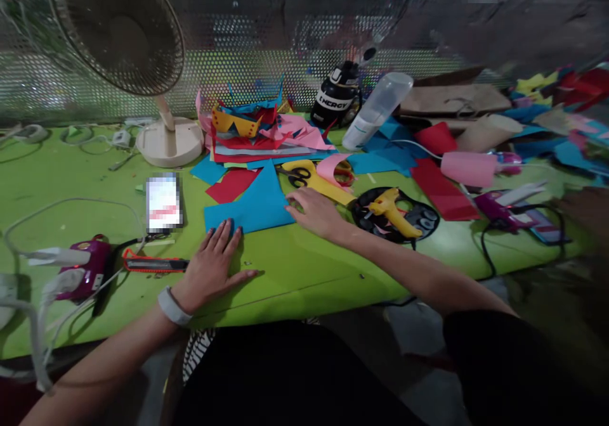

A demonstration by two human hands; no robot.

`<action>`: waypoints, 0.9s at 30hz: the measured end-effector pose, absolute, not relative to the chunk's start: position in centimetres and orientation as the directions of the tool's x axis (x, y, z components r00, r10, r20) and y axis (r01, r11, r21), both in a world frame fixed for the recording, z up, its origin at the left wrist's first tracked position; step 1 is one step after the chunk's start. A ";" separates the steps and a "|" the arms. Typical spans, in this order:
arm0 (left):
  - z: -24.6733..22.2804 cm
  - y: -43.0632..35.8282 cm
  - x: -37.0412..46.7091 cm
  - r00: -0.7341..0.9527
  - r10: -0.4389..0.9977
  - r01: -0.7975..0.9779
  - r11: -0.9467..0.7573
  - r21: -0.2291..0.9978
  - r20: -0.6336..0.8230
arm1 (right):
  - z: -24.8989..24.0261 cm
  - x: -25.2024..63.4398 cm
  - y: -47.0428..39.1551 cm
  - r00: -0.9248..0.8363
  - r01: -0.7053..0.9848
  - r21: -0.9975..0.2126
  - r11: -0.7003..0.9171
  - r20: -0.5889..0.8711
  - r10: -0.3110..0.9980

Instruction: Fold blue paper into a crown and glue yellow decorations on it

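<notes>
Perforated metal screening (257,39) stands behind your green-topped table (304,274), with a round fan (121,33) at the back left. Before you lies a folded sheet of blue paper (252,207), its long lower edge towards you and a peak pointing away. Your left hand (212,271) rests palm down at the paper's lower left, fingers extended and somewhat parted, thumb stretched out to the side; the fingertips lie on the paper's near edge, grasping nothing. Your right hand (316,213) is at its right end, fingers bent, thumb and forefinger a little apart at the corner; whether they pinch it, you cannot tell from this view.

Just beyond that right hand are black-handled scissors (299,175), yellow paper (328,185) and a curled pink strip (330,167). Near your right forearm, a yellow glue gun (394,213) lies on a black tray (431,220). An orange-edged utility knife (155,263) lies just beside your left hand, with a lit phone (164,203) farther back and a purple power strip (88,267) to its left. Behind the blue paper sits a pile of coloured paper cutouts (238,122), near a black bottle marked "ENERGY" (335,96).
</notes>
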State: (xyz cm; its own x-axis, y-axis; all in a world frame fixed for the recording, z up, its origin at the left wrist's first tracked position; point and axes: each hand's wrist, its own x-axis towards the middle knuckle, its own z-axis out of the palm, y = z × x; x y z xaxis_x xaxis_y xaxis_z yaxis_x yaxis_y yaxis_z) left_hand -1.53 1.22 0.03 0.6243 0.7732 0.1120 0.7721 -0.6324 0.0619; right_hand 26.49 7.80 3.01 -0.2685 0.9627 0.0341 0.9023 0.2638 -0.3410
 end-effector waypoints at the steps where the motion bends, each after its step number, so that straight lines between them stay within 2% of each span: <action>1: 0.0 1.4 -1.7 0.631 0.768 0.767 -0.639 0.060 0.106 | 3.6 25.5 8.0 -0.300 0.860 -0.460 0.221 -0.106 0.948; 3: 0.0 1.5 -1.8 0.637 0.764 0.763 -0.644 0.057 0.101 | 4.3 23.1 8.8 -0.421 0.772 -0.627 0.103 -0.384 0.822; 4: 0.0 1.5 -1.8 0.636 0.765 0.764 -0.642 0.056 0.103 | 4.4 21.9 9.2 -0.447 0.755 -0.655 0.039 -0.470 0.762; 7: 0.0 1.4 -1.7 0.632 0.768 0.768 -0.639 0.055 0.105 | 4.1 19.3 10.5 -0.483 0.751 -0.660 -0.025 -0.575 0.660; 13: 0.0 1.4 -1.7 0.633 0.766 0.766 -0.640 0.052 0.108 | 3.7 20.1 11.4 -0.472 0.777 -0.628 -0.046 -0.630 0.616; 22: -0.1 1.4 -1.7 0.643 0.755 0.756 -0.653 0.051 0.128 | 4.7 29.6 11.6 -0.338 0.819 -0.545 -0.181 -0.713 0.614; 27: 1.0 2.2 -2.3 0.660 0.750 0.747 -0.662 0.067 0.045 | 5.8 29.9 11.7 -0.329 0.785 -0.592 -0.184 -0.650 0.685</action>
